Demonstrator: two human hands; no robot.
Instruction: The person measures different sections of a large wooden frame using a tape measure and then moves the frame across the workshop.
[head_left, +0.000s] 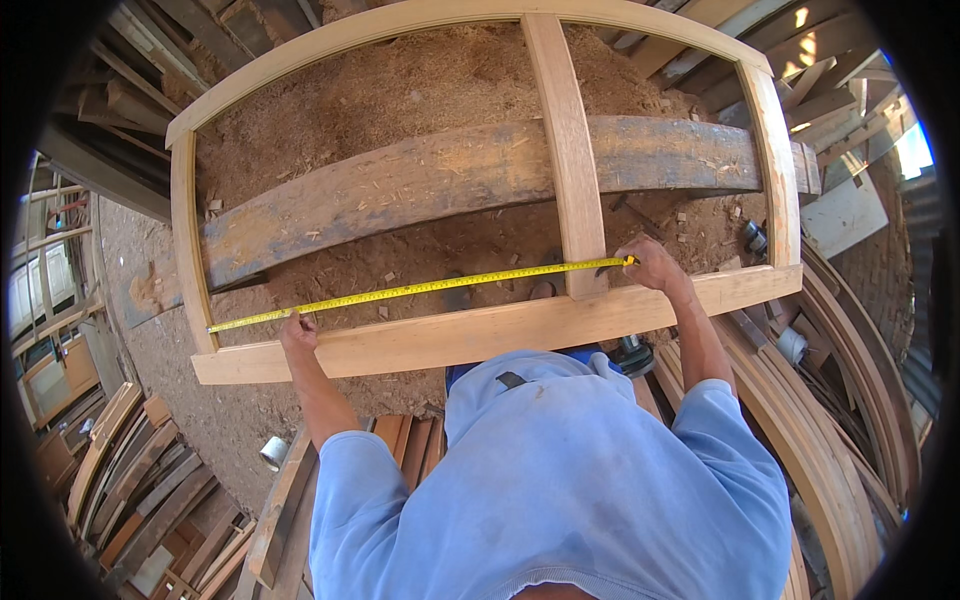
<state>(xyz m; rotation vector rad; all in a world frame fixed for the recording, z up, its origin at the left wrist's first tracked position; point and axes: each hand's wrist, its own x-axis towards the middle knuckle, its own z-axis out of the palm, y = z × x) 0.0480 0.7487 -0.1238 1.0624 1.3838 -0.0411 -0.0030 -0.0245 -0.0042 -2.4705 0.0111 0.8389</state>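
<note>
A yellow tape measure blade (420, 288) is stretched across the lower opening of a pale wooden frame (480, 335). Its far-left end meets the inner side of the frame's left upright (186, 240). My left hand (298, 333) is closed at the blade near that end, fingers curled against its lower edge. At the other end, my right hand (655, 268) grips the tape measure's case, mostly hidden by the fingers. The blade crosses the frame's middle upright (568, 150) just above where that joins the near rail. A dark tool-like shape beside the case is unclear.
A thick worn plank (400, 190) lies beneath the frame, over ground strewn with sawdust (400, 85). Stacked timber pieces (150, 490) fill the left, and curved boards (800, 430) lie at the right. A white can (273, 453) stands near my left arm.
</note>
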